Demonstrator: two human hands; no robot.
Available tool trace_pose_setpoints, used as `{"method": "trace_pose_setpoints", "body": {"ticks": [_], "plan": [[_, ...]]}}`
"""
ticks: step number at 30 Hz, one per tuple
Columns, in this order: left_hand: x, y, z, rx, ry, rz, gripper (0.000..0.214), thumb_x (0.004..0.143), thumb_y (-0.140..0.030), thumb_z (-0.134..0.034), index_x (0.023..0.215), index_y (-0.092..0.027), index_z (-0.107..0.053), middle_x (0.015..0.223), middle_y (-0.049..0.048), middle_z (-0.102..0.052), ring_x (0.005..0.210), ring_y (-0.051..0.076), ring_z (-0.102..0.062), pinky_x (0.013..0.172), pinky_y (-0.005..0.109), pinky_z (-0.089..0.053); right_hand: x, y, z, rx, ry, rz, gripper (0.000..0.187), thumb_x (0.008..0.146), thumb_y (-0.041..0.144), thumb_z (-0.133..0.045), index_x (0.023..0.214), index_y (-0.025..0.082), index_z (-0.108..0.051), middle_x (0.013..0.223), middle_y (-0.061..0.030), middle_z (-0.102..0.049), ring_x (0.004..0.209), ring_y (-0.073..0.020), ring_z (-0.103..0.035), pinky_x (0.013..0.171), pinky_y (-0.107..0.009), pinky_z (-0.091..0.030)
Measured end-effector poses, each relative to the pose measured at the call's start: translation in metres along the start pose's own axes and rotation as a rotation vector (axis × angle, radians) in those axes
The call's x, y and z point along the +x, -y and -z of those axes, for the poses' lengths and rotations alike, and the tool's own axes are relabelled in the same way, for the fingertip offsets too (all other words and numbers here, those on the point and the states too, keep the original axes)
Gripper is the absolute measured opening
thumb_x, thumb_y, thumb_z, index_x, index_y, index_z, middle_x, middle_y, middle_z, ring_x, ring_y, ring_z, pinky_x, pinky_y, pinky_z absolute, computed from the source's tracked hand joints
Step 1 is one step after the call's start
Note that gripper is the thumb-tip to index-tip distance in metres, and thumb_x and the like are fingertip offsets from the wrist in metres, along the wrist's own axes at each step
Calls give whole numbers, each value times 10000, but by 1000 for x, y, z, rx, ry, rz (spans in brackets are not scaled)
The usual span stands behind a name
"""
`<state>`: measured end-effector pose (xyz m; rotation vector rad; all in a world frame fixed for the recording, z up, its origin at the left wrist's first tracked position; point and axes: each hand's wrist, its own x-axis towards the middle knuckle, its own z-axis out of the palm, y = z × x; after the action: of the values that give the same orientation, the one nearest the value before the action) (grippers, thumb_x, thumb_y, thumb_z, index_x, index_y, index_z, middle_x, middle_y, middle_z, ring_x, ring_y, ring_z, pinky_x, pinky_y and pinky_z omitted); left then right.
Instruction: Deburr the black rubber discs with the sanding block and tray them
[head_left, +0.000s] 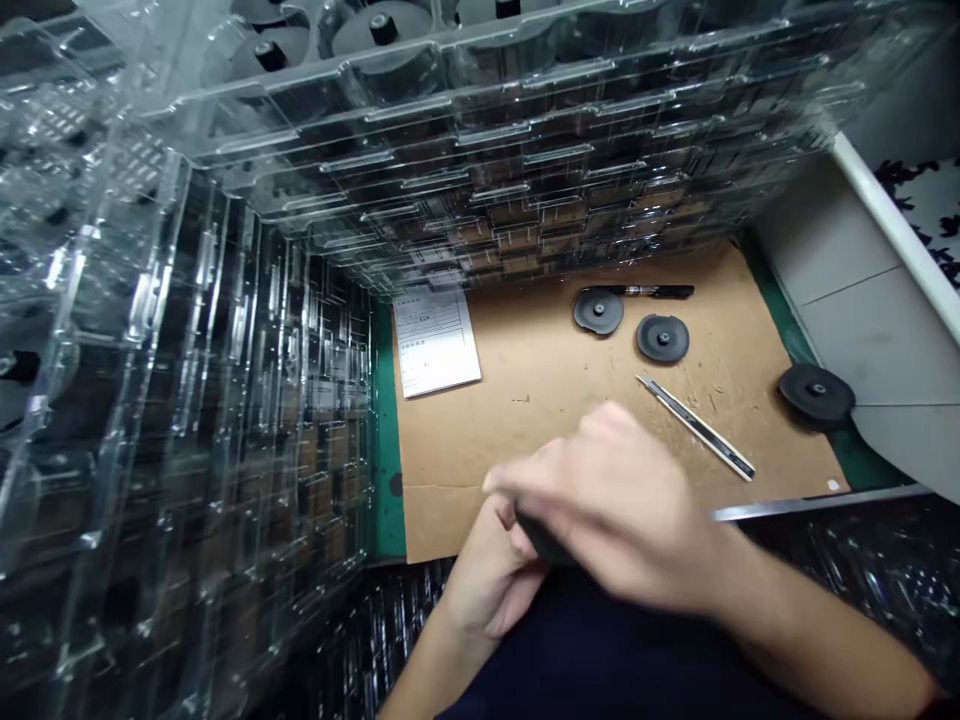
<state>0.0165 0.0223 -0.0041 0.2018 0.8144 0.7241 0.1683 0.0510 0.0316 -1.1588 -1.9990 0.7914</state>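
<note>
My left hand (501, 580) is closed around a dark, rounded part (546, 538) at the near edge of the cardboard. My right hand (622, 500) lies over the same part, fingers curled in and blurred by motion. Most of the part is hidden between the hands, and what the right fingers grip cannot be made out. Beyond them on the cardboard sheet (457, 450) rest two black discs, one a left disc (598, 311), the other a right disc (664, 339), each with a small centre hub. A utility knife (697, 426) lies right of my hands.
Tall stacks of clear plastic trays (465, 150) wall the far and left sides, with similar discs in the top ones. A printed paper (436, 343) and a black marker (649, 291) lie on the cardboard. Another black disc (816, 396) sits by the white right-hand panel (885, 300).
</note>
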Motion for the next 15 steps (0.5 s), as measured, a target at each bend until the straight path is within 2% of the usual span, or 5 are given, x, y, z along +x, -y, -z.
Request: {"method": "trace_pose_setpoints", "body": {"ticks": [3,5,10,12,15], "plan": [[1,-3,2,-91,92,-10,668,620,-377,-780,1233,-302,-526,1154,81,-633,1001,299,-635,779,349,-548,-4,-35,3,29,-150,-421,210,875,252,-512,1033,258,-652,918,8,-686,643,-118,-570,594,-262,-452],[2,-4,6,-140,101,-20,632,691,-345,-734,1269,-332,-478,1207,84,-606,1028,293,-627,790,336,-546,-17,-55,-1,37,-149,-579,216,859,276,-522,1021,248,-663,947,-8,-687,650,-131,-584,573,-259,-464],[7,-5,13,-191,46,-56,588,753,-416,-644,1295,-288,-455,1345,109,-508,1133,304,-564,927,365,-485,-69,-54,-34,120,43,-594,222,854,265,-520,1025,253,-662,918,-31,-698,627,-148,-623,521,-260,-497],[9,-7,15,-203,27,-64,573,783,-434,-604,1309,-279,-438,1351,117,-501,1152,296,-552,971,384,-452,-84,-46,-47,149,33,-564,221,842,236,-538,1019,283,-661,891,-23,-704,626,-160,-638,499,-259,-505],[11,-9,16,-207,-14,-64,544,825,-413,-566,1327,-270,-413,1318,120,-532,1148,283,-558,1004,396,-421,-87,-42,-49,141,-31,-569,232,850,216,-526,1030,281,-657,948,-38,-703,802,-206,-667,612,-294,-544]]}}
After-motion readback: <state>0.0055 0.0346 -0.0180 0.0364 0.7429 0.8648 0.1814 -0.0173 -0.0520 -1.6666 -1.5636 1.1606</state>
